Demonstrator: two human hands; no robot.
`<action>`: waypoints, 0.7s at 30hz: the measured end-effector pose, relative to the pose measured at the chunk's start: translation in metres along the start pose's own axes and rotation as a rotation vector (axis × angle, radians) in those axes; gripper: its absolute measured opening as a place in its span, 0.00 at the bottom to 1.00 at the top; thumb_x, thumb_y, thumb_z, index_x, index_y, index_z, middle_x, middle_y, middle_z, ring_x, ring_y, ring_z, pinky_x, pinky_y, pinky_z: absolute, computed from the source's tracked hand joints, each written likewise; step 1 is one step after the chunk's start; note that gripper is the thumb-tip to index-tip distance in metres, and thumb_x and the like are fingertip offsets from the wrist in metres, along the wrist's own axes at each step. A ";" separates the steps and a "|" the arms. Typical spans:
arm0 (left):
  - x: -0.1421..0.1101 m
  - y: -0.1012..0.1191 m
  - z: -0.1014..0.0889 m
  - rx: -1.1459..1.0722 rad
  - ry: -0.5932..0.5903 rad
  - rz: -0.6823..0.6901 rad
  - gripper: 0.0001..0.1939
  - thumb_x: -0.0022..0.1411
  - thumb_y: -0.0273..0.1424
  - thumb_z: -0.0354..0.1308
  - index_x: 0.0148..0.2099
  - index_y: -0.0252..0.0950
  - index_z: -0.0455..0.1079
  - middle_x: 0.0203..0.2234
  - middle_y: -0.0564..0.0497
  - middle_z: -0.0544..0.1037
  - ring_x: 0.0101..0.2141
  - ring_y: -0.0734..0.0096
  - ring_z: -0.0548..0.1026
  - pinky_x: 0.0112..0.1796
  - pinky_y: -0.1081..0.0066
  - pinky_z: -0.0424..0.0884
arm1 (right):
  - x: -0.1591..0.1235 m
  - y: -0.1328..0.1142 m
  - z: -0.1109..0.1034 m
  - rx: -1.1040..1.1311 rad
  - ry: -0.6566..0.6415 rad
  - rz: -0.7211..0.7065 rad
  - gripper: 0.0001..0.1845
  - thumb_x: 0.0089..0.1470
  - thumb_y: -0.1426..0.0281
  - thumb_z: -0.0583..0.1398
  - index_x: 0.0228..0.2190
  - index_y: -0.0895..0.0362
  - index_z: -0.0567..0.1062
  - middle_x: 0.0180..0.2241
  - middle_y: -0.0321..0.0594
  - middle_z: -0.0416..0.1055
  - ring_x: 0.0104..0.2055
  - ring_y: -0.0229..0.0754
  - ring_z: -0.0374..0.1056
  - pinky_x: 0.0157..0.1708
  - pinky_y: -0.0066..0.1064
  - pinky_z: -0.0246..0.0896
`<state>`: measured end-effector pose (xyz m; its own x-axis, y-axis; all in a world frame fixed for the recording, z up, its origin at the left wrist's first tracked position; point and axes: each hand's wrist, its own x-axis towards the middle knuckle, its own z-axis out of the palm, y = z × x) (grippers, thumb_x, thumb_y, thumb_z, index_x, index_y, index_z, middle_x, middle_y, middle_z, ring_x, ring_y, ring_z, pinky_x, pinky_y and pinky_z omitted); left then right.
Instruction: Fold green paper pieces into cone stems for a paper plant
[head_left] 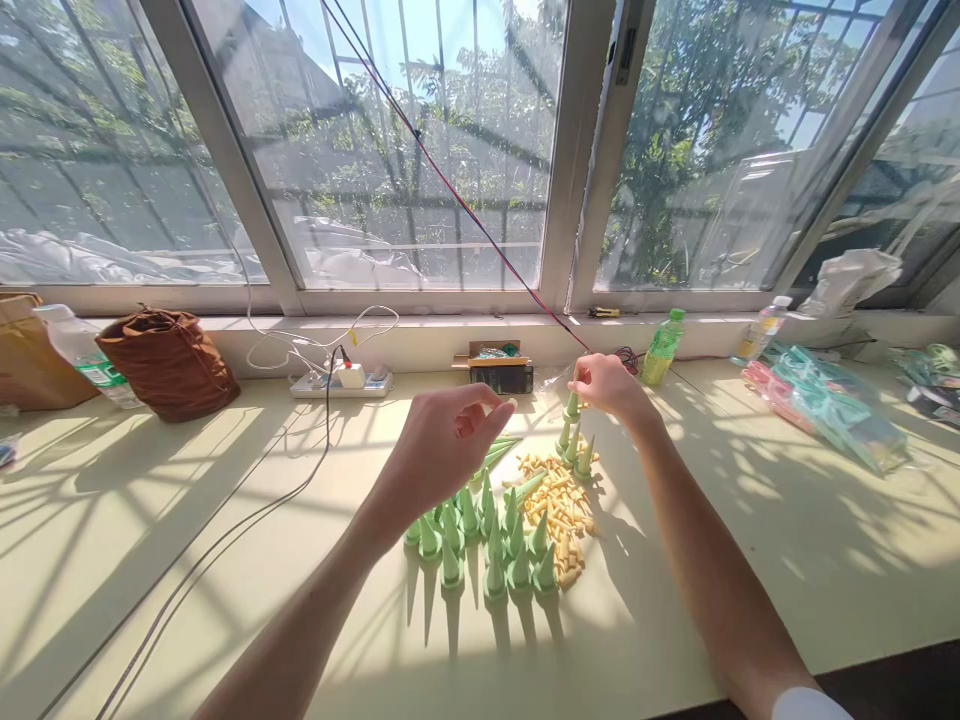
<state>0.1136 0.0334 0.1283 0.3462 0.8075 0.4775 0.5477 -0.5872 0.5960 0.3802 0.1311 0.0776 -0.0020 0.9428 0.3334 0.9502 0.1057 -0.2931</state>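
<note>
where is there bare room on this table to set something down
A wide bare patch of table lies right of the right forearm, in front of the plastic packets. Another lies between the left forearm and the black cable. It's crowded between the forearms, with green cones and tan pieces.

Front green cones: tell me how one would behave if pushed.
A green cone would probably slide if pushed low, as it stands on a wide round base. Pushed near its pointed tip, it may topple, being tall and slim. Lying down, its tapered round body could roll.
</note>
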 end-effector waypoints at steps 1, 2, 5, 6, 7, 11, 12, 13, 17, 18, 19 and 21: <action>0.000 0.000 0.000 -0.002 0.000 0.003 0.15 0.64 0.41 0.56 0.32 0.35 0.74 0.14 0.55 0.69 0.17 0.74 0.67 0.22 0.73 0.66 | -0.001 -0.001 -0.001 -0.001 -0.008 -0.001 0.06 0.51 0.69 0.62 0.24 0.56 0.73 0.27 0.39 0.72 0.33 0.41 0.66 0.35 0.29 0.57; 0.000 0.000 0.000 -0.003 -0.001 0.007 0.15 0.64 0.41 0.56 0.32 0.35 0.74 0.14 0.55 0.69 0.17 0.74 0.68 0.22 0.73 0.66 | -0.001 -0.001 -0.002 -0.001 -0.016 -0.002 0.05 0.50 0.69 0.62 0.24 0.56 0.73 0.27 0.39 0.72 0.33 0.41 0.66 0.35 0.29 0.57; 0.000 -0.001 0.000 -0.004 0.002 0.015 0.15 0.64 0.40 0.56 0.32 0.35 0.74 0.14 0.55 0.69 0.17 0.74 0.68 0.22 0.74 0.66 | -0.003 -0.003 -0.003 0.000 -0.042 -0.008 0.05 0.49 0.71 0.62 0.24 0.56 0.73 0.28 0.39 0.72 0.34 0.40 0.67 0.34 0.28 0.57; 0.000 -0.001 0.000 -0.002 0.001 0.015 0.15 0.64 0.40 0.56 0.31 0.35 0.74 0.14 0.55 0.69 0.17 0.74 0.68 0.21 0.74 0.66 | -0.004 -0.004 -0.004 0.000 -0.049 -0.009 0.05 0.50 0.71 0.62 0.24 0.56 0.73 0.28 0.39 0.72 0.34 0.40 0.67 0.34 0.28 0.57; 0.000 -0.001 0.000 -0.001 0.002 0.013 0.15 0.64 0.40 0.56 0.31 0.35 0.74 0.14 0.55 0.69 0.17 0.74 0.68 0.21 0.74 0.66 | -0.004 -0.004 -0.004 0.000 -0.055 -0.009 0.05 0.50 0.71 0.62 0.24 0.56 0.73 0.28 0.39 0.72 0.34 0.40 0.67 0.33 0.28 0.57; 0.000 -0.001 0.000 0.004 -0.001 0.001 0.15 0.64 0.40 0.56 0.32 0.35 0.74 0.15 0.55 0.69 0.17 0.74 0.68 0.22 0.74 0.66 | -0.005 -0.004 -0.005 -0.002 -0.065 -0.002 0.05 0.51 0.70 0.61 0.25 0.56 0.74 0.27 0.39 0.72 0.33 0.40 0.67 0.32 0.27 0.57; 0.000 0.000 0.000 0.006 -0.002 -0.002 0.15 0.64 0.40 0.56 0.32 0.35 0.74 0.15 0.55 0.69 0.17 0.74 0.67 0.22 0.74 0.66 | -0.005 -0.004 -0.005 -0.002 -0.065 -0.002 0.05 0.51 0.70 0.60 0.25 0.56 0.75 0.27 0.39 0.72 0.33 0.40 0.67 0.33 0.27 0.57; 0.000 0.000 0.000 0.007 -0.003 -0.003 0.15 0.64 0.40 0.56 0.32 0.35 0.74 0.15 0.55 0.69 0.17 0.75 0.67 0.21 0.74 0.66 | -0.005 -0.004 -0.005 -0.003 -0.063 -0.003 0.05 0.51 0.71 0.60 0.25 0.56 0.75 0.28 0.39 0.72 0.34 0.40 0.67 0.33 0.28 0.57; 0.000 0.001 0.000 0.010 -0.009 -0.002 0.15 0.64 0.39 0.56 0.31 0.35 0.74 0.14 0.55 0.68 0.16 0.75 0.67 0.21 0.74 0.65 | -0.004 -0.003 -0.002 -0.012 -0.049 -0.007 0.05 0.52 0.72 0.60 0.26 0.57 0.75 0.28 0.39 0.72 0.37 0.41 0.66 0.37 0.28 0.57; 0.000 0.001 0.000 0.008 -0.009 -0.001 0.15 0.64 0.39 0.56 0.31 0.35 0.74 0.14 0.55 0.68 0.17 0.75 0.67 0.22 0.74 0.65 | -0.004 -0.003 -0.001 -0.013 -0.047 -0.008 0.05 0.53 0.73 0.60 0.26 0.57 0.75 0.28 0.39 0.72 0.37 0.41 0.66 0.37 0.28 0.57; 0.000 0.001 0.000 0.007 -0.009 0.000 0.15 0.64 0.40 0.56 0.31 0.35 0.74 0.14 0.55 0.68 0.17 0.75 0.67 0.22 0.73 0.65 | -0.004 -0.003 -0.001 -0.014 -0.045 -0.008 0.05 0.53 0.73 0.60 0.26 0.57 0.75 0.28 0.39 0.72 0.37 0.41 0.66 0.37 0.28 0.57; 0.000 0.000 -0.001 0.004 -0.005 0.000 0.15 0.64 0.40 0.56 0.32 0.35 0.75 0.15 0.55 0.69 0.17 0.74 0.68 0.22 0.73 0.66 | -0.005 -0.004 -0.001 -0.012 -0.043 -0.007 0.05 0.53 0.73 0.60 0.26 0.57 0.75 0.28 0.39 0.72 0.36 0.41 0.67 0.37 0.28 0.57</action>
<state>0.1129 0.0337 0.1290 0.3497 0.8081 0.4740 0.5507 -0.5866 0.5938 0.3764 0.1258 0.0776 -0.0215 0.9549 0.2962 0.9537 0.1085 -0.2805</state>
